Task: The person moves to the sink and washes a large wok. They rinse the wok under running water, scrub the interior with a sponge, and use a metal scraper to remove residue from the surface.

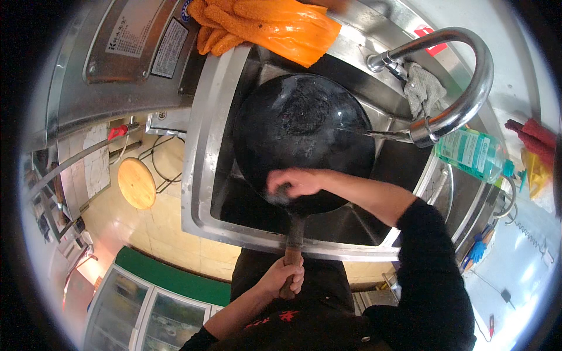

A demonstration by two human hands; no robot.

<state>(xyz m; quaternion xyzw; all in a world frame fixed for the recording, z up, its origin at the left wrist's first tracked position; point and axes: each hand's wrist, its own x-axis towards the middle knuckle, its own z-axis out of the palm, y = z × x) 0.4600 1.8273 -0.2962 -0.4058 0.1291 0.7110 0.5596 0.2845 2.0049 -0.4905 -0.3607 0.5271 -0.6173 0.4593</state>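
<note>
A dark wok [307,127] lies over the basin of a stainless steel sink [206,175], its underside or inside facing up; which one I cannot tell. My left hand [287,276] is closed around the wok's wooden handle [293,256] at the sink's front edge. Against the near part of the wok, my right hand [298,182] is blurred, with curled fingers around what looks like a greyish metal scouring pad [279,197], partly hidden. From the curved faucet [478,83] at the right, water runs onto the wok.
Orange rubber gloves [272,26] lie over the sink's back left edge. A grey cloth [423,90] hangs by the faucet base. A green dish soap bottle [474,153] stands at the right. On the floor to the left is a round wooden-topped stool [137,183].
</note>
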